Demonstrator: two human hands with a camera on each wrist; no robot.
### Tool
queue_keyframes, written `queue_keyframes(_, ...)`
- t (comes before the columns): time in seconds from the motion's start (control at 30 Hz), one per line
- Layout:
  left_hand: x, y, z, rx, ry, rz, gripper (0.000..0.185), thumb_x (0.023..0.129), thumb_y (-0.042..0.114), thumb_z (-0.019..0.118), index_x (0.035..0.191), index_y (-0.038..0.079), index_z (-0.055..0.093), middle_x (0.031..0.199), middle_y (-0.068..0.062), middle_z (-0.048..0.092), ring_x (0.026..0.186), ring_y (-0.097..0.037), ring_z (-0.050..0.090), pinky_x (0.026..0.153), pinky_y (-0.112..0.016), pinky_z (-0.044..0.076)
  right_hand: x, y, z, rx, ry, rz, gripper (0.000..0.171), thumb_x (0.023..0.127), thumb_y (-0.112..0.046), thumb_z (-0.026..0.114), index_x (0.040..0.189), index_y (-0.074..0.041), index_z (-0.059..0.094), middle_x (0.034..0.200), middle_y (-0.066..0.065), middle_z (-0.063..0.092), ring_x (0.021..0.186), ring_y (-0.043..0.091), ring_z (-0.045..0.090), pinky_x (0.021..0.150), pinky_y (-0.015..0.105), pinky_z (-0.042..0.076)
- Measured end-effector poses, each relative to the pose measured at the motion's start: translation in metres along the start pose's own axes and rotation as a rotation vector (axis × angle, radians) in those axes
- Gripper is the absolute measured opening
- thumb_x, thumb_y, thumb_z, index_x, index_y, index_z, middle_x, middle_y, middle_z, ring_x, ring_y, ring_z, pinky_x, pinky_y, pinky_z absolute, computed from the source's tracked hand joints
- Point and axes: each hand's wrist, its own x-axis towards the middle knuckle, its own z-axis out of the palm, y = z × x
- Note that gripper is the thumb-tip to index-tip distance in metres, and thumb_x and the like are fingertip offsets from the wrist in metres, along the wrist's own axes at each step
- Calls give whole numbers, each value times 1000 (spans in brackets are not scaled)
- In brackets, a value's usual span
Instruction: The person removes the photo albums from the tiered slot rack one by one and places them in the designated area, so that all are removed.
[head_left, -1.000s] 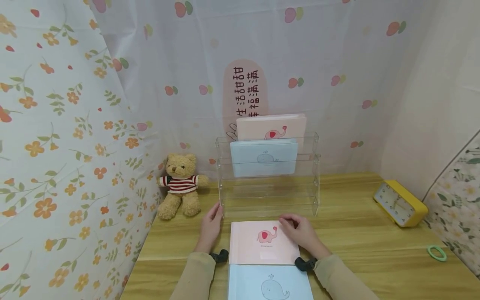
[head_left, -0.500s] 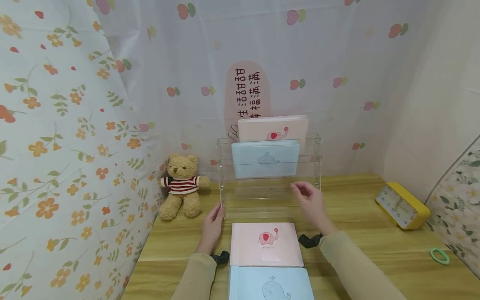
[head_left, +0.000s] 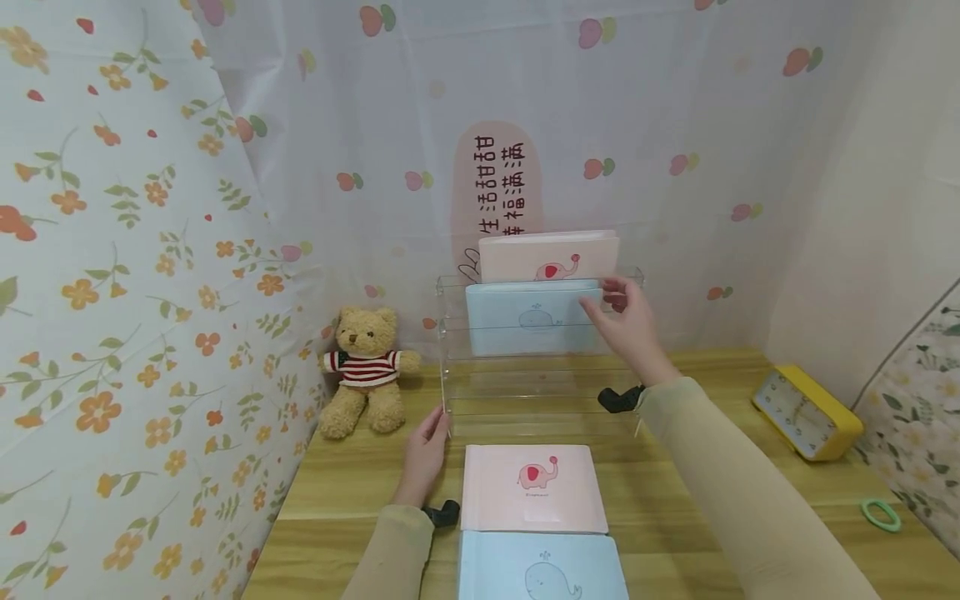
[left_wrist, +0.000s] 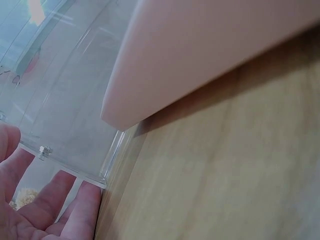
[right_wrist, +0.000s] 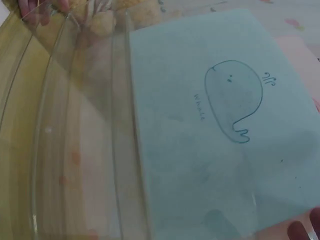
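A clear acrylic rack (head_left: 540, 427) stands on the table with a blue whale album (head_left: 495, 321) in its upper part and a pink elephant album (head_left: 510, 260) behind and above that. My right hand (head_left: 630, 321) is at the blue album's upper right corner, thumb over the front cover and fingers bent round the side edge. In the right wrist view, fingertips (right_wrist: 299, 231) show at the edge of the blue cover. Low on the left, my left hand (head_left: 425, 457) holds the rack's side panel, its fingers (left_wrist: 82, 212) on the outer side and the thumb opposite.
In front of the rack lie a second pink elephant album (head_left: 491, 492) and, nearer me, a second blue whale album (head_left: 495, 567). A teddy bear (head_left: 366, 371) sits left of the rack. To the right are a yellow clock (head_left: 813, 412) and a green ring (head_left: 881, 515).
My right hand has left the pink album on the table, risen past the rack's lower tiers and reached the blue album's right edge. The left hand has stayed at the rack's side.
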Motion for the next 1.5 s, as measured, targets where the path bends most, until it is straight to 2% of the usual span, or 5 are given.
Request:
queue_keyframes(0.23, -1, 4, -1, 1, -16, -2, 43, 114, 30, 64, 151, 8, 67, 149, -17, 71, 144, -37, 64, 122, -58, 50, 8, -9, 3, 11, -30, 35, 77, 100, -42, 82, 157, -4, 47, 148, 24, 56, 132, 40, 58, 124, 57, 48)
queue_keyframes(0.47, -1, 6, -2, 8, -27, -7, 45, 114, 32, 63, 153, 8, 66, 151, -16, 70, 147, -37, 62, 124, -58, 48, 15, -8, 7, -21, -54, 33, 65, 100, -35, 84, 151, -6, 54, 145, 20, 61, 119, 34, 61, 102, 39, 54)
queue_keyframes(0.73, -3, 3, 1, -4, -23, -3, 45, 113, 32, 64, 152, 9, 67, 150, -16, 71, 145, -37, 64, 124, -57, 48, 21, -5, 15, 67, -117, 123, 54, 98, -29, 88, 141, -7, 65, 156, 15, 58, 141, 33, 52, 121, 55, 46)
queue_keyframes(1.07, -5, -3, 3, -13, -21, -16, 45, 113, 35, 64, 152, 12, 67, 152, -15, 70, 148, -38, 61, 125, -60, 46, 18, -17, 24, 190, -23, 243, 38, 99, -15, 85, 131, -5, 67, 153, 15, 59, 141, 37, 54, 129, 58, 44)
queue_keyframes(1.5, -1, 2, -1, 2, -27, -23, 45, 114, 36, 63, 154, 16, 67, 155, -11, 68, 150, -36, 58, 126, -61, 44, -5, -71, -6, 400, 292, 110, 31, 96, -7, 86, 123, -10, 70, 124, -9, 62, 122, 14, 59, 107, 36, 56)
